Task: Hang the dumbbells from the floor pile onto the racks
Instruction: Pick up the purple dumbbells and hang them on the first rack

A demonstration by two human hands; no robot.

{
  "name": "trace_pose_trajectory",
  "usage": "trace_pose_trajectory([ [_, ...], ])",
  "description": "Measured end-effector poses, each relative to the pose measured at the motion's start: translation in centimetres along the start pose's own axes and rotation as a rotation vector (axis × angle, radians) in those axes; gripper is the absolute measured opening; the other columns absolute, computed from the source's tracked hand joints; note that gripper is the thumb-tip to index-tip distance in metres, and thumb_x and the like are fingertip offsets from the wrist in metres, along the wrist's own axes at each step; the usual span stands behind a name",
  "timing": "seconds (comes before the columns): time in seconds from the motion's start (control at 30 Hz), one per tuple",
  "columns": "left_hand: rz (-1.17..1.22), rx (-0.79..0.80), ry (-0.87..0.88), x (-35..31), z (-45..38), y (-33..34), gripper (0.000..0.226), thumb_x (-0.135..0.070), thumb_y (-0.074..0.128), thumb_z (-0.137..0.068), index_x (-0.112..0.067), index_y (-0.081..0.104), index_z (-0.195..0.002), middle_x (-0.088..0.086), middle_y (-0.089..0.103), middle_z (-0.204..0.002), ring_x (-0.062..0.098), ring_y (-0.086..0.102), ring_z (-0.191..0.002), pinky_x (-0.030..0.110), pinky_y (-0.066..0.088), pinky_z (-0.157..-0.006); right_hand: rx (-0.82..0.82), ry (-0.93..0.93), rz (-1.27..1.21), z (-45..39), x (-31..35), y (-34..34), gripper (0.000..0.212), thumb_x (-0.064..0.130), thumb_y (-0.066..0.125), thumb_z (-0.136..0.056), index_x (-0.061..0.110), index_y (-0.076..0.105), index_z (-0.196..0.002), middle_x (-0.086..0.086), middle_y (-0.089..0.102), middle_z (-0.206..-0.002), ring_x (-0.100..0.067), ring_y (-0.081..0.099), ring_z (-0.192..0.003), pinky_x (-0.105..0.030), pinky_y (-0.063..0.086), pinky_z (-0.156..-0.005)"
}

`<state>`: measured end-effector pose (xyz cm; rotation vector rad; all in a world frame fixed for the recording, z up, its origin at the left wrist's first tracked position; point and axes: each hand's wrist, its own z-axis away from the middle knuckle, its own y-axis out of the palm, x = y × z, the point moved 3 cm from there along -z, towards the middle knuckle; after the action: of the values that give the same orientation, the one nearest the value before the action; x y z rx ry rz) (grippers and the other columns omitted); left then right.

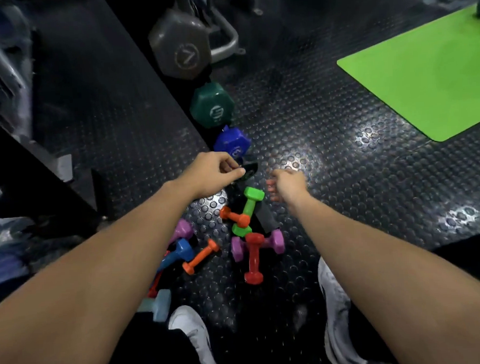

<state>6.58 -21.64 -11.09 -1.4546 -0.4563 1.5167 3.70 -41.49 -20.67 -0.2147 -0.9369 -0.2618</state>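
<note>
- While both arms are reaching forward over the studded black floor (328, 138), a dark rack frame (133, 84) is standing at the left side.
- A pale blue dumbbell (157, 304) is lying low at the left, just beside a white shoe (192, 330).
- A blue dumbbell (178, 252), a purple one (184, 229) and an orange dumbbell (201, 256) are lying close together in the floor pile.
- The left hand (210, 172) is hanging above the pile with its fingers curled, pinching a small dark object (248, 171); I cannot tell what this object is.
- On the rack, a grey dumbbell (181, 45), a dark green dumbbell (212, 105) and a dark blue dumbbell (232, 143) are sitting one below the other.
- A lime green dumbbell (248, 210) is lying across a second orange one (235, 217), and a red dumbbell (254, 257) is crossing a second purple one (276, 241).
- The right hand (286, 185) is blurred; its fingers are looking curled and holding nothing.
- A bright green mat (428, 77) is lying far at the right.
</note>
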Motion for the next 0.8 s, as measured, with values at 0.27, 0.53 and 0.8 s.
trace_pose_trajectory([
  [0.27, 0.097, 0.119, -0.226, 5.1, 0.1, 7.0, 0.028, -0.055, 0.067, -0.088, -0.028, 0.070, -0.097, -0.009, 0.070, -0.087, 0.011, 0.067, -0.079, 0.028, 0.051, -0.069, -0.023, 0.153, 0.052, -1.4, -8.0, -1.1, 0.007, 0.021, 0.059, -0.089, 0.018, 0.063, -0.084, -0.006, 0.068, -0.074, -0.023, 0.061, -0.061, -0.032, 0.050, -0.053],
  [0.53, 0.146, 0.243, -0.558, 8.7, -0.1, 16.3, 0.032, -0.056, 0.068, -0.086, -0.025, 0.071, -0.094, 0.000, 0.073, -0.103, 0.023, 0.067, -0.101, 0.029, 0.051, -0.080, -0.098, 0.288, 0.221, -6.0, -17.9, -4.1, 0.024, 0.041, 0.061, -0.065, 0.023, 0.071, -0.078, -0.011, 0.077, -0.093, -0.036, 0.072, -0.093, -0.053, 0.061, -0.083],
  [0.8, 0.503, 0.368, -0.969, 9.5, 1.3, 22.9, 0.065, -0.076, 0.065, -0.074, -0.019, 0.064, -0.105, 0.003, 0.070, -0.094, 0.027, 0.067, -0.091, 0.044, 0.060, -0.075, -0.020, 0.590, -0.284, -2.3, -18.9, -2.6, 0.023, 0.005, 0.044, -0.097, 0.011, 0.066, -0.090, -0.015, 0.063, -0.100, -0.031, 0.059, -0.093, -0.056, 0.055, -0.089],
])
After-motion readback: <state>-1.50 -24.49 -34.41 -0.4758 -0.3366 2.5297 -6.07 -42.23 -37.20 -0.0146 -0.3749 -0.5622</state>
